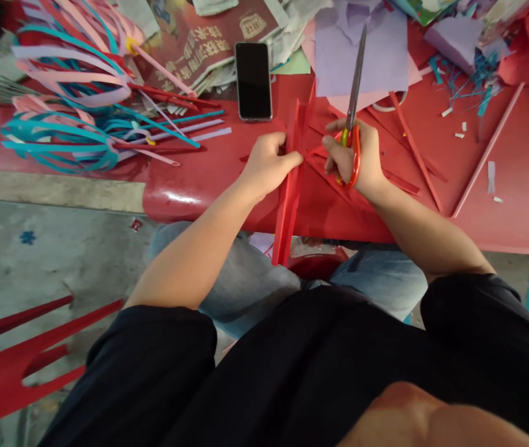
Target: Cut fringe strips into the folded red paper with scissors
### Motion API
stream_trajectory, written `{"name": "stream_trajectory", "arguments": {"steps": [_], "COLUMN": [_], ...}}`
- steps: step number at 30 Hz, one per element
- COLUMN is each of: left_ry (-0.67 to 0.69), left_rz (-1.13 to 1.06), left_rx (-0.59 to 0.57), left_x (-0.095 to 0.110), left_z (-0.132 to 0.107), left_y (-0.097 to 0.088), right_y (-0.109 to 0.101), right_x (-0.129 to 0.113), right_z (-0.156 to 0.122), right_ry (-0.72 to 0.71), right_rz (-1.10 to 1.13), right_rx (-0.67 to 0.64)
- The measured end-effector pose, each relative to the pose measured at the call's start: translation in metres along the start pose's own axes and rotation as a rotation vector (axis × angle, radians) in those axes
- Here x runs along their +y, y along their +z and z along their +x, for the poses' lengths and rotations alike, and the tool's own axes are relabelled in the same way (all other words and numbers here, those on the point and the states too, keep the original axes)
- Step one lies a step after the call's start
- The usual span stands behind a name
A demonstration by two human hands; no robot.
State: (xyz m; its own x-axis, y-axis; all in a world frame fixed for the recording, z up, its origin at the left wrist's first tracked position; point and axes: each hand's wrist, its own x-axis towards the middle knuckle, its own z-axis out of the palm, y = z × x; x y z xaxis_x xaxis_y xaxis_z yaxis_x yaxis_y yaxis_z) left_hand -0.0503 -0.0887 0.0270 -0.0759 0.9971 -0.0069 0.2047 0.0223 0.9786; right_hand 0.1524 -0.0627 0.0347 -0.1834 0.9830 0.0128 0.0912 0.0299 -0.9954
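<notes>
My left hand is closed on a long folded red paper strip, thumb on top. The strip runs toward me and its near end hangs past the table edge. In my right hand is a pair of scissors with orange-red handles, its blades closed and pointing away from me. The fingers of that hand are also close to loose red paper strips on the table, and whether they touch them I cannot tell.
A black phone lies beyond my left hand. Paper-strip lanterns in teal, pink and lilac sit at the left. Lilac paper sheets are at the back, with teal shreds and a pink stick to the right. A red stool stands lower left.
</notes>
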Motion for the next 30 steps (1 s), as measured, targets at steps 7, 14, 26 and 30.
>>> {"name": "stream_trajectory", "arguments": {"steps": [7,14,26,30], "left_ry": [0.063,0.018,0.086,0.132], "left_rz": [0.194,0.145,0.378,0.398], "left_rx": [-0.245,-0.159,-0.175,-0.066], "left_x": [0.01,0.013,0.024,0.027], "left_z": [-0.014,-0.016,-0.017,-0.015], "left_y": [0.001,0.001,0.002,0.005], "right_y": [-0.006,-0.01,-0.016,-0.015], "right_x": [0.011,0.013,0.008,0.001], "right_z": [0.018,0.031,0.037,0.028], "right_ry": [0.004,0.017,-0.016,0.058], "right_rz": [-0.024,-0.078,-0.063,-0.037], "right_rx": [0.044,0.074,0.21,0.148]}}
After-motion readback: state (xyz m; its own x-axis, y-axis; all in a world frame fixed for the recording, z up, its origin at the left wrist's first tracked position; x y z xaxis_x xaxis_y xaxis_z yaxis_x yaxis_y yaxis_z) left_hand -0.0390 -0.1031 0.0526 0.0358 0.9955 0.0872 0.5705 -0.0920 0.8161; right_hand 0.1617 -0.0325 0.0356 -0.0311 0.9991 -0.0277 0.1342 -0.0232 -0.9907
